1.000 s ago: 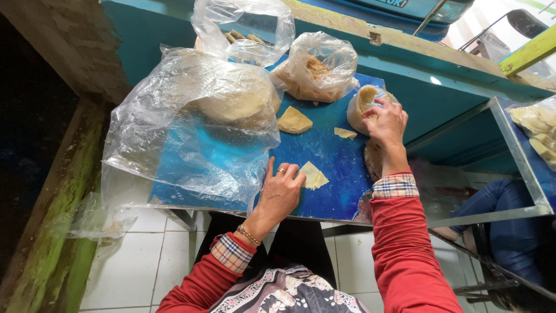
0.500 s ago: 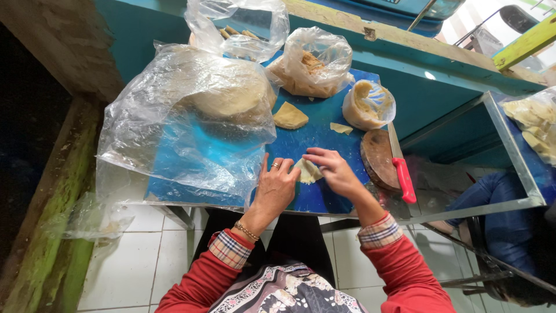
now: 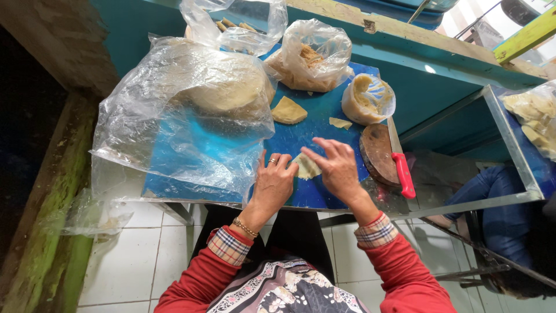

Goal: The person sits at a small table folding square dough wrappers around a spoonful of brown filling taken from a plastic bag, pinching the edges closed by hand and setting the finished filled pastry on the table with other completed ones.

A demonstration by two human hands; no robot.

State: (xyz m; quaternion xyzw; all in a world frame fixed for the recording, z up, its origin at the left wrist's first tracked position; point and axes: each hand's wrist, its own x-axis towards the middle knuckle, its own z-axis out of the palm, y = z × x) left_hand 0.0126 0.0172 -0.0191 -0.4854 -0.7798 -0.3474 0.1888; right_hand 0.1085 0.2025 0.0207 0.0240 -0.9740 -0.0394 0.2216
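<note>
Head view, looking straight down: two hands meet over one small pale dough wrapper (image 3: 306, 167) lying flat on the blue desk (image 3: 313, 191). The left hand (image 3: 273, 183) pins the wrapper's left edge under its fingertips, a ring on one finger and a bracelet at the wrist. The right hand (image 3: 336, 168) has its fingers spread across the wrapper's right side, pressing rather than clenching; neither grip lifts the piece, which stays on the desk between them.

Just right of the right hand lies one round dark wooden board (image 3: 377, 153) with one red-handled knife (image 3: 399, 168) along its far side. Beyond the hands, further up the desk, are two more dough pieces: one thicker yellowish wedge (image 3: 288, 110) and one small thin scrap (image 3: 340, 123). Right of that scrap stands one round tub (image 3: 368, 98) of pale filling.

Plastic bags number three on the desk: one large clear bag (image 3: 185, 116) left of the left hand, covering a stack of round wrappers (how many cannot be counted through the film); one bag (image 3: 310, 58) of brownish pieces straight ahead; one smaller bag (image 3: 234, 23) at the far edge.

A fourth bag (image 3: 530, 113) of pale pieces sits far right, on a separate metal-framed shelf.
</note>
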